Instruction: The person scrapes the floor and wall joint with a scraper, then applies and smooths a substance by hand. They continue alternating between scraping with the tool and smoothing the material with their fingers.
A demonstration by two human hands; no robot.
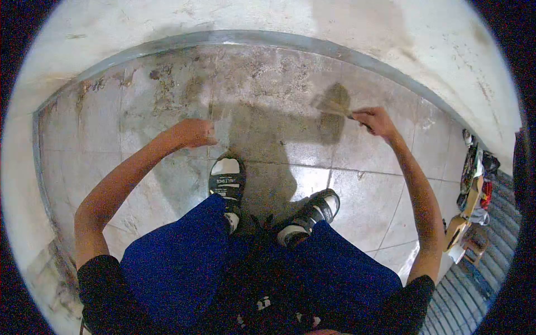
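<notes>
I look straight down at a stained tile floor (167, 95). My right hand (375, 120) is shut on a thin handle of a small broom or brush (333, 106), whose blurred bristles fan out to the left above the floor. My left hand (194, 133) is held out over the tiles with its fingers curled in and nothing visible in it. Between the hands my two feet in black-and-white sandals (227, 180) stand on the tiles, below them blue shorts (184, 262).
A raised pale curb (290, 39) curves around the tiled area at the far side and left. At the right edge a heap of shoes and sandals (473, 190) lies beside a ribbed grey surface (491, 268).
</notes>
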